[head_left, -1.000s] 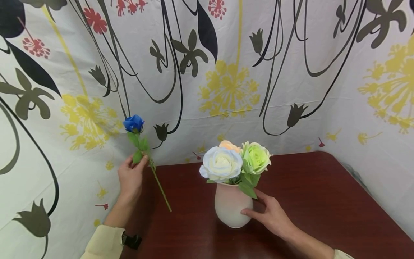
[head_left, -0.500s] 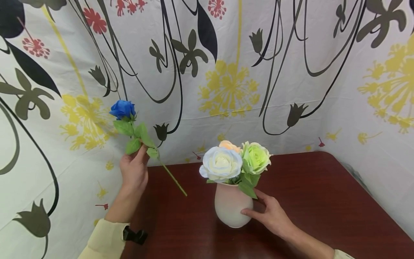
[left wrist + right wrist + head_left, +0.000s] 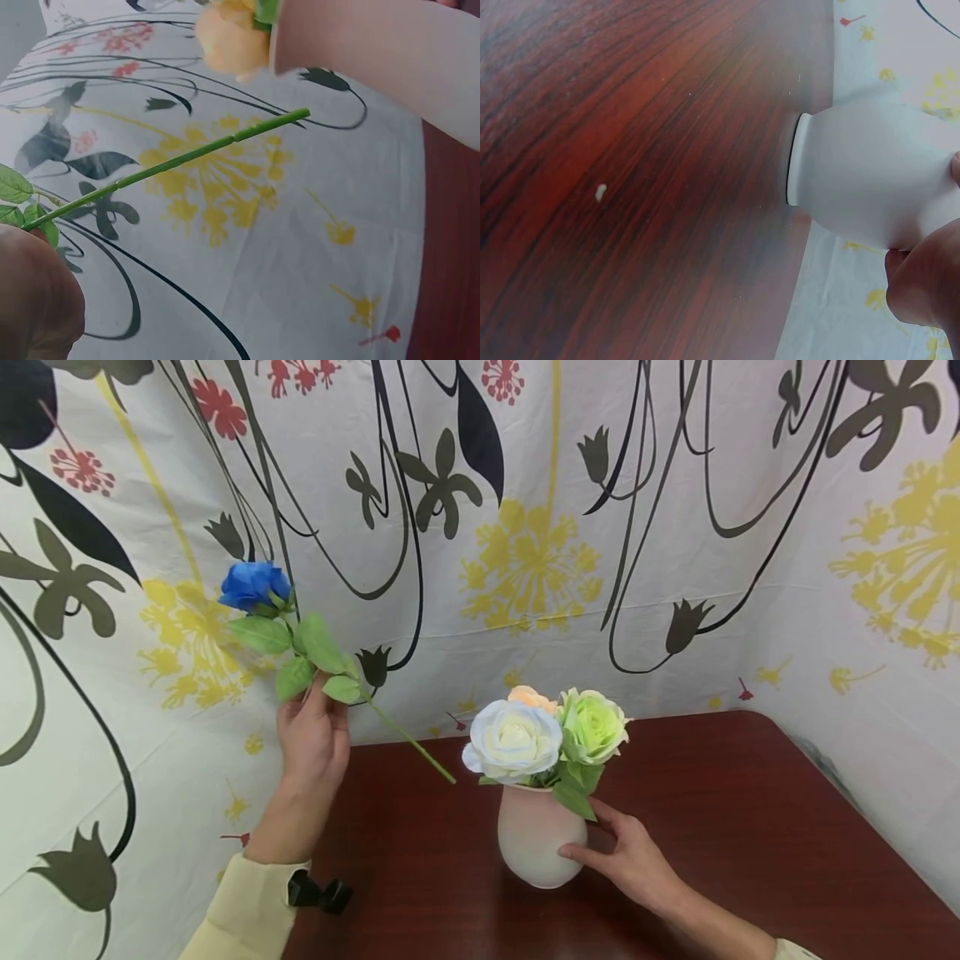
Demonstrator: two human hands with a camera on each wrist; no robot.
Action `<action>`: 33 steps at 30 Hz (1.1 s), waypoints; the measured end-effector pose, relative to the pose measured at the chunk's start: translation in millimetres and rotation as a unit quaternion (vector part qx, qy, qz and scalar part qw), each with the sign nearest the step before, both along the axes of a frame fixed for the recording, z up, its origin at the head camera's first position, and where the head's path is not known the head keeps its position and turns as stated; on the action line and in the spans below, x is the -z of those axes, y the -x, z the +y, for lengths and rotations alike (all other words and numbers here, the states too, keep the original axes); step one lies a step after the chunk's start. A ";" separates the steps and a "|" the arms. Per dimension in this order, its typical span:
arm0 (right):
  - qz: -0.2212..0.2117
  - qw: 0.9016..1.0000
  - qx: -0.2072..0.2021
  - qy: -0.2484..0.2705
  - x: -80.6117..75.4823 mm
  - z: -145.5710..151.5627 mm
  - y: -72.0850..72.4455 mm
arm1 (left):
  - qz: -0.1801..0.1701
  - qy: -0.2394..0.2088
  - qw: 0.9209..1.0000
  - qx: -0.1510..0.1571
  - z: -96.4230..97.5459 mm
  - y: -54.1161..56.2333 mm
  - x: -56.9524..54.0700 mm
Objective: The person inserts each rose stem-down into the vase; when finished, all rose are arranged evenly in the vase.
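My left hand [image 3: 315, 739] pinches the stem of a blue rose [image 3: 255, 587] just below its leaves, above the table's left side. The bloom points up and left, while the bare stem [image 3: 172, 161] slants down toward the vase. A pale rounded vase [image 3: 536, 843] stands upright on the table with a white-blue rose [image 3: 516, 739], a green rose [image 3: 596, 727] and a peach flower [image 3: 531, 697] in it. At the vase's right side, my right hand [image 3: 630, 860] grips it with thumb and fingers; the right wrist view also shows the vase [image 3: 870, 172] held.
The dark red wooden table [image 3: 712, 802] has a rounded far right corner. Behind and beside it hangs a white cloth [image 3: 480, 610] with printed flowers. A black strap [image 3: 318, 892] sits at my left cuff.
My left hand has raised the blue rose; its bloom moved up and left, and its stem end swung up and right toward the vase. The right hand and vase stayed put.
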State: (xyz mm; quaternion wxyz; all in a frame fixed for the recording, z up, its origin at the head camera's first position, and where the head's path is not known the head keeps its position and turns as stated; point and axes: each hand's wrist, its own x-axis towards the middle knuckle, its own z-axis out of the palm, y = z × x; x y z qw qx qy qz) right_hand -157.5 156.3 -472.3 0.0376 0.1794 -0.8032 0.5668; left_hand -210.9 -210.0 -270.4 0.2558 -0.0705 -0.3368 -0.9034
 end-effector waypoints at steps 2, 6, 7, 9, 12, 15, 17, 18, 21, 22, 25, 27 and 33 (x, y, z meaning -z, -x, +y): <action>-0.001 1.000 -0.001 -0.001 0.2 0.0 0.0 | 0.012 -0.001 1.000 0.002 2.8 -1.0 -4.5; -0.004 1.000 -0.003 0.001 0.5 0.1 -0.1 | 0.033 -0.015 0.999 0.008 9.2 -1.9 -13.2; -0.004 1.000 -0.003 0.002 0.6 0.1 -0.1 | 0.036 -0.020 0.999 0.009 11.0 -2.2 -15.5; -0.006 1.000 -0.004 0.004 0.7 0.2 -0.2 | 0.043 -0.037 0.998 0.013 15.0 -2.8 -19.9; -0.006 1.000 -0.004 0.004 0.8 0.3 -0.2 | 0.052 -0.050 0.997 0.015 21.9 -4.4 -26.0; -0.003 1.000 -0.001 0.000 0.8 0.3 -0.2 | 0.058 -0.056 0.996 0.021 30.0 -7.0 -30.4; -0.001 1.000 0.001 -0.002 0.8 0.2 -0.2 | 0.060 -0.054 0.996 0.026 35.9 -9.2 -32.0; -0.001 1.000 0.001 -0.002 0.8 0.1 -0.2 | 0.060 -0.053 0.996 0.029 39.0 -10.3 -32.4; -0.002 1.000 0.001 -0.002 0.7 -0.1 -0.4 | 0.062 -0.033 0.997 0.037 47.5 -13.1 -30.5; -0.003 1.000 0.001 -0.002 0.5 -0.2 -0.5 | 0.062 -0.024 0.997 0.039 50.1 -13.6 -28.9; -0.005 1.000 0.001 -0.002 0.0 -0.2 -0.7 | 0.060 0.011 0.997 0.043 57.7 -13.8 -22.1; -0.005 1.000 0.001 -0.002 -0.4 -0.3 -0.8 | 0.056 0.033 0.997 0.046 62.6 -12.9 -16.2; -0.004 1.000 0.002 0.001 0.3 -0.7 -0.5 | 0.042 0.088 0.994 0.058 77.4 -10.3 3.3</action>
